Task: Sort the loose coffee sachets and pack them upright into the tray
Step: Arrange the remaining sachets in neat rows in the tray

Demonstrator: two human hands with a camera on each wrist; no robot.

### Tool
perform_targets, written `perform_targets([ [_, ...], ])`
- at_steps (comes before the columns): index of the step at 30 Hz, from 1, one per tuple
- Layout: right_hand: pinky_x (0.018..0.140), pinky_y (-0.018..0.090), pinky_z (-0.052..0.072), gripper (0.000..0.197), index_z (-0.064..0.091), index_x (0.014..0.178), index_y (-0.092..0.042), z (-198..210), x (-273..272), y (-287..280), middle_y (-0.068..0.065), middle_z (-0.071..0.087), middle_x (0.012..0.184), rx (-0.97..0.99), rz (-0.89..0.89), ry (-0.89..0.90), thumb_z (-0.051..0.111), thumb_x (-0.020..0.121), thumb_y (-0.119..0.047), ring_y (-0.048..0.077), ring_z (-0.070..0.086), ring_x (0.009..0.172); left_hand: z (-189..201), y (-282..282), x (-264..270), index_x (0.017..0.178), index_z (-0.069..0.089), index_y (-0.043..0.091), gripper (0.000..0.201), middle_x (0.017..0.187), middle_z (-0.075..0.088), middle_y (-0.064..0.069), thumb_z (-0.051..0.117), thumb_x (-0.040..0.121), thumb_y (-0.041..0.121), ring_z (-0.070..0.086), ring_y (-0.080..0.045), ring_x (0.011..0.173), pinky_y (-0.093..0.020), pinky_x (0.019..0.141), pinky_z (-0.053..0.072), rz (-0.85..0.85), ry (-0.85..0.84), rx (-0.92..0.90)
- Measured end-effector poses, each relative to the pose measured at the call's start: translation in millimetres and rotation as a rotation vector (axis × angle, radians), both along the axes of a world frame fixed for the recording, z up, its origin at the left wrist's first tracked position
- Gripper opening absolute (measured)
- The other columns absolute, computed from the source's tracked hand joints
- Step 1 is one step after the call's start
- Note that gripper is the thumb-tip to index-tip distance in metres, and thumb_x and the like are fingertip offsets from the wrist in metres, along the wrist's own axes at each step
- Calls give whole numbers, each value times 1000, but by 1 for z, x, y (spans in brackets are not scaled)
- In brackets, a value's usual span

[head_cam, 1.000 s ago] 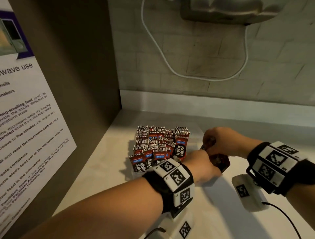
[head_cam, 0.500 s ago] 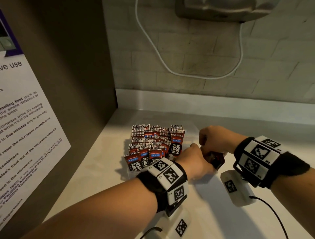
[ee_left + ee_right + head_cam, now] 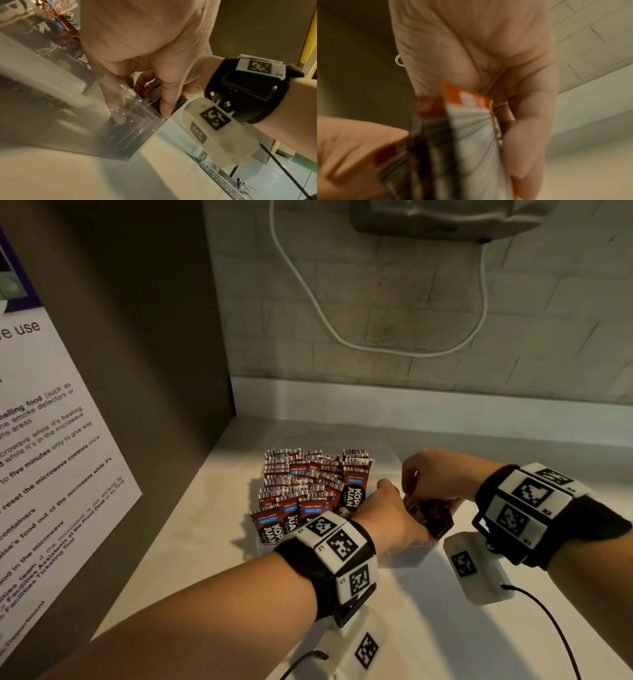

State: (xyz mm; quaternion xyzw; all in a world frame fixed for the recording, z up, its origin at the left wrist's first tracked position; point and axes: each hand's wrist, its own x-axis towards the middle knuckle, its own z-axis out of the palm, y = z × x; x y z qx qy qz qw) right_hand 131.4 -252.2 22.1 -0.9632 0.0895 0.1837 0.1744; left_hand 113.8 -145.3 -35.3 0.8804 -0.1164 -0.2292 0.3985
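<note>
Right hand point(image 3: 431, 477): fingers curled round a small bundle of sachets point(image 3: 433, 517), grasping it from above at the right end of the tray; in the right wrist view the same bundle point(image 3: 467, 135) fans out blurred beneath the palm, thumb pressed along its side. Left hand point(image 3: 394, 515): close at the right hand's 8 o'clock and touching the bundle's left side, fingers point(image 3: 165, 97) reaching down into the clear tray point(image 3: 137, 121) against the sachets there; whether they pinch or merely steady the bundle cannot be told. Tray: transparent plastic, set on a pale counter point(image 3: 445, 628), its near right corner directly under both hands. Packed sachets point(image 3: 308, 484): red and black packets standing upright in tight rows, filling the tray's left and middle portions, at 10 o'clock from the hands and just beside the left knuckles. Both wrists carry black bands with white marker blocks. Surroundings: dark cabinet side with a printed microwave notice point(image 3: 44, 457) at 9 o'clock; a tiled wall at 12 o'clock with a looping white cable point(image 3: 342, 337) hanging from a metal fixture point(image 3: 445, 217).
</note>
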Motion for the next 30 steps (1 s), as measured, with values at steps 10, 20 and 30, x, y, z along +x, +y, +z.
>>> perform_targets([
  [10, 39, 18, 43, 18, 64, 84, -15, 23, 2, -4, -1, 59, 78, -78, 60, -202, 72, 74, -2, 13, 59, 61, 10, 6, -4, 130, 33, 12, 76, 119, 55, -7, 81, 74, 33, 57, -26, 109, -39, 97, 48, -36, 21, 5],
  [20, 50, 24, 41, 26, 64, 79, -24, 57, 0, -27, -3, 60, 81, -102, 30, -408, 79, 67, -6, 15, 56, 68, 11, 8, -3, 121, 48, 13, 64, 114, 59, -5, 83, 72, 34, 58, -22, 104, -35, 89, 51, -92, -5, 17],
  [30, 71, 40, 57, 26, 65, 88, -9, 73, -19, -41, 11, 68, 90, 392, -38, -587, 79, 69, 0, 26, 66, 80, 16, 16, -6, 114, 47, 21, 34, 107, 54, -1, 66, 86, 18, 55, -18, 94, -32, 78, 50, -9, -19, -173],
])
